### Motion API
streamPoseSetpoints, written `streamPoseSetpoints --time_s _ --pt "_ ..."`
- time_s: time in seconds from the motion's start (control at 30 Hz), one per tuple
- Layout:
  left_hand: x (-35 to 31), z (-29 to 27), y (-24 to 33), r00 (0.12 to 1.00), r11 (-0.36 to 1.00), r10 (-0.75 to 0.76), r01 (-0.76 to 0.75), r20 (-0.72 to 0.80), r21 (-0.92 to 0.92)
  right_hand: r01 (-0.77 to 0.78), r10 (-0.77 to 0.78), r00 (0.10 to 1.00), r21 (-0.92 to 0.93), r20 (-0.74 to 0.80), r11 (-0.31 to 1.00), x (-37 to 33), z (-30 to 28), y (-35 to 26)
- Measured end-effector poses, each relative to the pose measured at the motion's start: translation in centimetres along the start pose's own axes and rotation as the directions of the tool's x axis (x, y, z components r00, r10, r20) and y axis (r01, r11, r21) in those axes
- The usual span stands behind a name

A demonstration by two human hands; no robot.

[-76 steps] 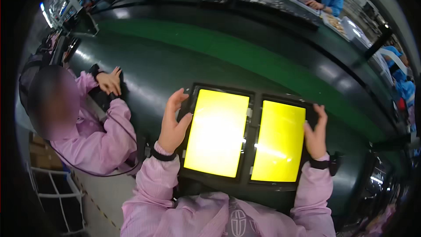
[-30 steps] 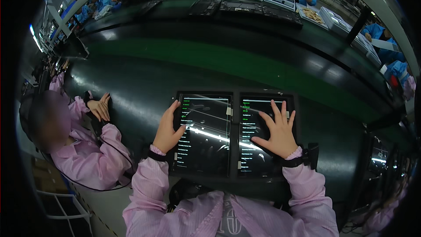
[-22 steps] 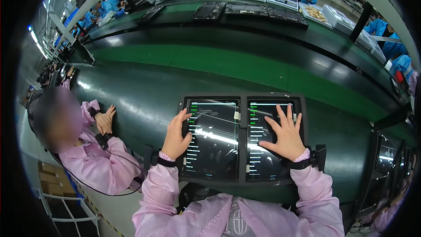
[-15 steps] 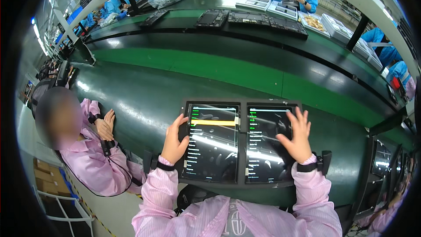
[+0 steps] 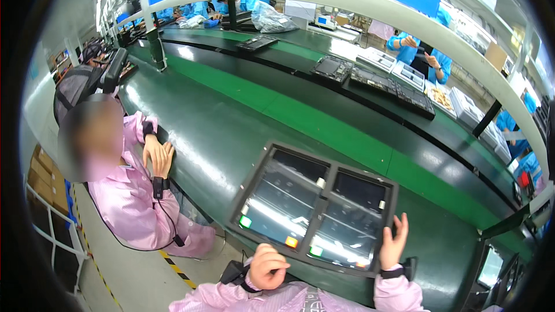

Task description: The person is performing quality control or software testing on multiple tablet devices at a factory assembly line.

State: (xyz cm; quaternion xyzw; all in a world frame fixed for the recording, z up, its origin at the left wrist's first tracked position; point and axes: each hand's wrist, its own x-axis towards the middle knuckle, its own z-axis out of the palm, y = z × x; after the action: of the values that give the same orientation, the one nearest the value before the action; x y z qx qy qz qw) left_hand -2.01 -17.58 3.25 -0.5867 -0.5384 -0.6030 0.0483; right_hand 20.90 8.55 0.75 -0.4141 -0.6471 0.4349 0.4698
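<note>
Two tablets, a left one (image 5: 287, 188) and a right one (image 5: 351, 214), lie side by side in a black two-slot tray (image 5: 321, 206) on the green bench. Their screens show a greyish picture with bright light reflections; small green and orange squares glow along the lower edges. My left hand (image 5: 269, 266) hovers just below the tray's near edge, fingers curled in, with nothing visible in it. At the tray's right edge is my right hand (image 5: 394, 244), its fingers apart and the thumb toward the frame; whether it touches is unclear.
To my left a person in a pink smock rests crossed hands (image 5: 157, 155) on the bench edge. Beyond the green strip, dark device housings (image 5: 376, 81) line a raised shelf. Farther back, a person in blue works beside white trays (image 5: 407, 75). A screen (image 5: 491, 267) stands at lower right.
Both tablet screens switched from text lists to a greyish picture with coloured squares. My left hand left the tray's left side and curled up; my right moved off the right screen. The view turned.
</note>
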Motion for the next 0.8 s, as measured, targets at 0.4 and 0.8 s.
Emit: streamPoseSetpoints --time_s 0.4,0.8 --pt "0.1 6.0 0.7 0.620 0.854 -0.119 0.462 0.776 -0.238 0.319 -0.261 0.896 -0.110 0.358 0.941 -0.6 24.2 -3.6" --pt "2.4 7.4 -1.9 0.728 0.884 -0.357 0.466 0.586 -0.040 0.641 -0.494 0.492 0.085 0.717 0.763 -0.3 18.6 -3.2"
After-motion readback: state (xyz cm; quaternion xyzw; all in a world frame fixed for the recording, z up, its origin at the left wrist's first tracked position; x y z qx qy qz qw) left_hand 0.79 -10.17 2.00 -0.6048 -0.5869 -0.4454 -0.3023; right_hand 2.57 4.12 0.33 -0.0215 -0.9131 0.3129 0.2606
